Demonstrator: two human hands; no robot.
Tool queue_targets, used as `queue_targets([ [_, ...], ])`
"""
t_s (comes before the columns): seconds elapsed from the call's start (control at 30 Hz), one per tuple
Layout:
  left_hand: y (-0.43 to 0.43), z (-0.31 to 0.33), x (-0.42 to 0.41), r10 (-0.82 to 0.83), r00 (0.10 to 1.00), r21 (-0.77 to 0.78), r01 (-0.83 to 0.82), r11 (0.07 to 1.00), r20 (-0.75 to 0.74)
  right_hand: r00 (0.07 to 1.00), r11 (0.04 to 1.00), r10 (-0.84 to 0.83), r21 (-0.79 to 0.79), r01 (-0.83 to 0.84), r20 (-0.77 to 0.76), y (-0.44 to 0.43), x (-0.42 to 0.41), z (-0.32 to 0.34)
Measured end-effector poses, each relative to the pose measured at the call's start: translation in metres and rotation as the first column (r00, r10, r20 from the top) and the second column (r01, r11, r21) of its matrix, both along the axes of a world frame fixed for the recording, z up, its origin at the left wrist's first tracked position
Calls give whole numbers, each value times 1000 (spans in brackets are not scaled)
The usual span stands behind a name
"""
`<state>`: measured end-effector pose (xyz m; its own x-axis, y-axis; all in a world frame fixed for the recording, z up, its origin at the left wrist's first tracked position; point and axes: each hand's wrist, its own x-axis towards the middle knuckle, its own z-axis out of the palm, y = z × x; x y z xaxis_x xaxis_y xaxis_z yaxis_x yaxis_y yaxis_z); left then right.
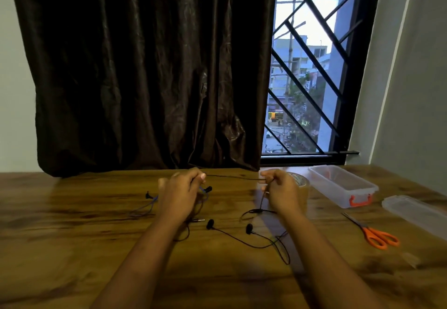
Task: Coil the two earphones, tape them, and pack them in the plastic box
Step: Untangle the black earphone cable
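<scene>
Black thin-cord earphone point(210, 224) lies left of the clear rectangular plastic box point(341, 187), its cord pinched taut between left hand point(181, 195) and right hand point(280, 192). Coiling seems barely begun; next, wind even loops.

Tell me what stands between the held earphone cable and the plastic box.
Only the tape roll, between the right hand gripping the earphone cable and the plastic box. The box is open, lid aside.
</scene>
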<state>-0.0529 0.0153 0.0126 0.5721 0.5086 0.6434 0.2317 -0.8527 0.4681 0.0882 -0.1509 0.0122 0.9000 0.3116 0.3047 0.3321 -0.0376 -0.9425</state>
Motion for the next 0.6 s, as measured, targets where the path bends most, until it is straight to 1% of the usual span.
queue_targets([
  [0.03,-3,3,-1,48,999,67,-49,997,20,992,976,9,-218,18,122,-1,2,-2],
  [0.07,-8,4,0,73,997,114,-75,991,24,968,897,61,-438,54,245,-1,0,-2],
  [0.1,-13,6,1,87,996,149,-88,985,13,928,787,124,-604,125,353,-1,-4,-2],
  [0.13,-19,6,2,93,996,173,-90,981,-9,884,697,169,-687,205,436,-1,-12,1],
  [0.17,-24,5,4,95,995,194,-89,977,-20,837,656,206,-706,267,507,1,-20,4],
  [0.2,-29,4,6,91,996,212,-84,974,-20,799,663,249,-698,272,547,4,-29,6],
  [0.23,-31,2,8,82,997,235,-77,969,-10,778,706,306,-679,201,549,7,-34,6],
  [0.27,-33,0,9,68,998,259,-67,964,6,767,764,378,-643,58,518,11,-40,5],
  [0.3,-33,-2,11,43,999,272,-47,961,19,761,808,447,-576,-119,469,15,-45,3],
  [0.33,-32,-3,12,5,1000,272,-10,962,21,758,817,510,-504,-280,406,18,-49,1],
  [0.37,-31,-4,13,-43,999,266,36,963,19,752,797,568,-453,-400,335,19,-51,-1],
  [0.4,-30,-5,12,-87,996,249,80,965,18,753,774,605,-414,-479,261,19,-52,-1],
  [0.43,-30,-4,12,-116,993,225,105,969,34,763,773,610,-373,-514,213,19,-53,-1],
  [0.47,-30,-4,10,-128,990,186,115,976,59,775,790,594,-340,-511,216,19,-52,-1],
  [0.57,-32,-2,9,-158,983,52,153,987,95,771,888,448,-321,-328,452,22,-46,-4],
  [0.6,-32,-2,10,-184,978,27,182,983,94,774,914,392,-307,-265,498,22,-44,-4],
])
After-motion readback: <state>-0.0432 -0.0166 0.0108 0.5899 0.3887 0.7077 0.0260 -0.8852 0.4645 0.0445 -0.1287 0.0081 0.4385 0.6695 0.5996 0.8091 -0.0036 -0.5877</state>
